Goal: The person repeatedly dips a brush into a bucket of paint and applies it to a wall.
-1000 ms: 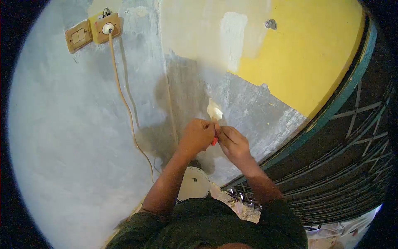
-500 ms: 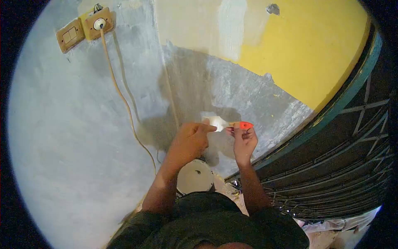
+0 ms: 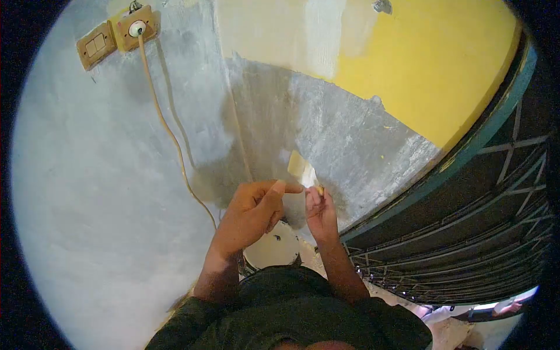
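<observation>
My right hand (image 3: pixel 321 216) is closed round the handle of a putty knife (image 3: pixel 301 168), and the handle is mostly hidden in its fingers. The blade points up and left, with white putty near its base and a pale yellowish face toward the tip. Beside it is my left hand (image 3: pixel 251 210), its index finger stretched toward the base of the blade and the fingertip right at it. The other left fingers are curled, with nothing showing in them. Below both hands stands a round bucket (image 3: pixel 271 251) with a cream-coloured top, partly covered by my left wrist.
Ahead is a wall (image 3: pixel 338 122) with bare grey, pale filled and yellow painted areas. A cable (image 3: pixel 169 128) hangs from a socket (image 3: pixel 137 28) beside a switch plate (image 3: pixel 96 45). Along the right runs a dark folding metal gate (image 3: pixel 466 216) behind a green frame (image 3: pixel 484 128).
The putty knife has turned from roughly level to pointing up and left. My right hand has moved left and down, its orange handle end now hidden. My left hand has shifted slightly down and left.
</observation>
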{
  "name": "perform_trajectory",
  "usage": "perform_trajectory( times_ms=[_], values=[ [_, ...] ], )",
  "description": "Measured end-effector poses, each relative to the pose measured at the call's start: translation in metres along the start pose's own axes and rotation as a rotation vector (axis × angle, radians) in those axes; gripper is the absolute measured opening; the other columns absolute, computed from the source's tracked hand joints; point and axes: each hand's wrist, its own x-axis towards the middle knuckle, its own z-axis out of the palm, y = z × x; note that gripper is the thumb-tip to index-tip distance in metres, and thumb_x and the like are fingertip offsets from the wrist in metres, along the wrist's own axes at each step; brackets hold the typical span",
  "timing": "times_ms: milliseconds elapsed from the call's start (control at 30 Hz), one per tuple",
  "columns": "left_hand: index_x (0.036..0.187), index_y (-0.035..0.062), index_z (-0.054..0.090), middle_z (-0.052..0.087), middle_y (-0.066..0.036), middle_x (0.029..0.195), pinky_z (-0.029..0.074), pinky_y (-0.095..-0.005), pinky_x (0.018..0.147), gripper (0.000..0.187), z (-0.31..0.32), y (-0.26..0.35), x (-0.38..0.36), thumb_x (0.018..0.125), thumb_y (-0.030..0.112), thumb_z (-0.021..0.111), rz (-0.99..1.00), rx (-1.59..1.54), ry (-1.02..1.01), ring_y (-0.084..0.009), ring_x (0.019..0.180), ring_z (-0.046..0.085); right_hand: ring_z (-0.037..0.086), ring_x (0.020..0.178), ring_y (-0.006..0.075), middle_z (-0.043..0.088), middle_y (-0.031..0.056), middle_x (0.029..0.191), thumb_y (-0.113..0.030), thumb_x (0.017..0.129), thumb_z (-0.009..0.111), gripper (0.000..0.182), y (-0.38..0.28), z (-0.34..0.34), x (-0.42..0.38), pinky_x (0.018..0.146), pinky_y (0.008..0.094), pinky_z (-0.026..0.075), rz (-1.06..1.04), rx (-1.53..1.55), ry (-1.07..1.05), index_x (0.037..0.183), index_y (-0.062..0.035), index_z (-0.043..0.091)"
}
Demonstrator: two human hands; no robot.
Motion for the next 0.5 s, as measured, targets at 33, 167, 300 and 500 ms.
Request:
perform_trajectory(
  times_ms=[33,167,300,500],
  values=[
    [0.107,-0.0035,0.068,0.041,0.005,0.052,0.031,-0.0231,0.045,0.043,0.000,0.002,-0.004,0.104,0.032,0.044,-0.002,0.001,-0.004,-0.0040,0.047,0.037,0.061,0.110,0.0232,0.063,0.0167,0.113,-0.018,0.101,0.049,0.026,0.002,0.012,-0.001,0.101,0.0320,0.050,-0.070,-0.058,0.167,0.112,0.0055,0.054],
    [0.109,-0.0037,0.068,0.040,0.006,0.054,0.030,-0.0226,0.046,0.041,-0.006,0.008,-0.020,0.103,0.031,0.046,0.018,-0.024,-0.026,-0.0032,0.049,0.036,0.060,0.112,0.0239,0.061,0.0169,0.115,-0.015,0.100,0.050,0.025,0.003,0.014,-0.003,0.104,0.0324,0.049,-0.047,-0.044,0.052,0.113,0.0060,0.054],
    [0.110,-0.0023,0.068,0.040,0.006,0.056,0.030,-0.0223,0.047,0.039,-0.015,0.010,-0.030,0.103,0.030,0.047,0.039,-0.038,-0.054,-0.0030,0.051,0.036,0.058,0.114,0.0250,0.062,0.0165,0.114,-0.015,0.100,0.050,0.024,0.008,0.022,-0.009,0.106,0.0332,0.047,-0.142,-0.025,0.133,0.112,0.0059,0.055],
    [0.113,0.0010,0.067,0.047,0.004,0.057,0.034,-0.0246,0.048,0.028,-0.036,0.018,-0.034,0.098,0.022,0.054,0.127,0.117,-0.101,-0.0057,0.051,0.042,0.057,0.118,0.0273,0.059,0.0206,0.119,-0.015,0.098,0.054,0.023,-0.001,0.033,-0.019,0.107,0.0368,0.047,-0.186,0.080,-0.062,0.113,0.0026,0.056]
  ],
)
